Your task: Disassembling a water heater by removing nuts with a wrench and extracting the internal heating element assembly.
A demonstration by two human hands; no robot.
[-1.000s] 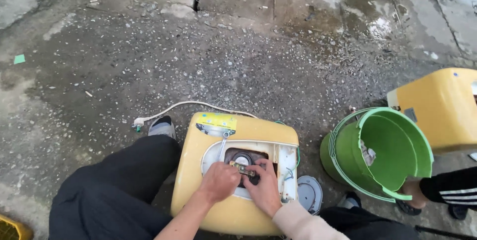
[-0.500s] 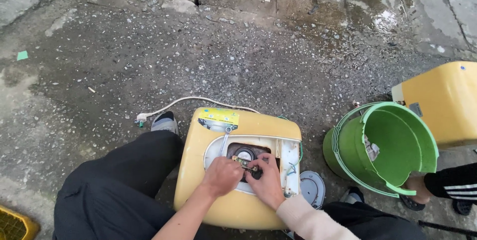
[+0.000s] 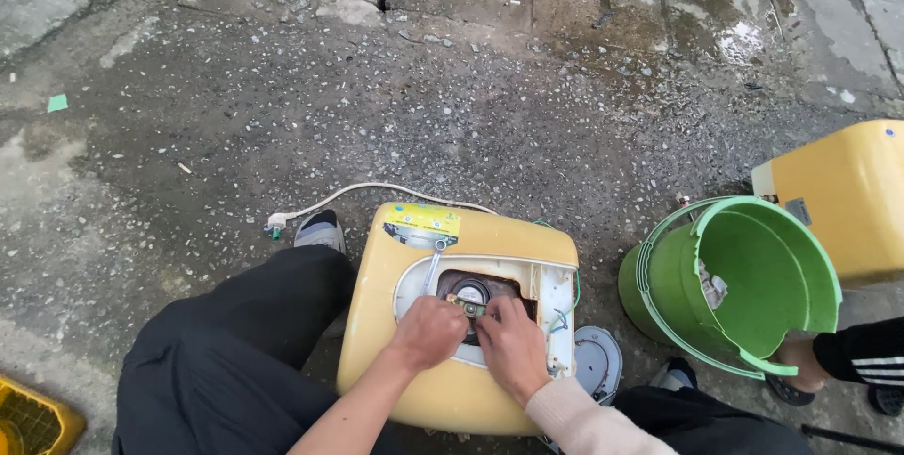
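A yellowed plastic appliance casing lies between my knees with an open white-rimmed cavity on top. My left hand and my right hand meet over the cavity, fingertips pinched on a small metal fitting in front of a dark round part. Both hands are curled tight around it. Loose wires run along the cavity's right side. A white power cord trails from the casing's far edge to the left.
A broken green bucket stands at the right, another person's hand on its rim. A second yellow casing sits behind it. A round grey cover lies by my right knee. A yellow crate is at bottom left. Wet gravelly concrete lies beyond.
My hands stay at the same spot in the cavity with small finger shifts. The view has tilted slightly, so everything sits a little lower in the frame.
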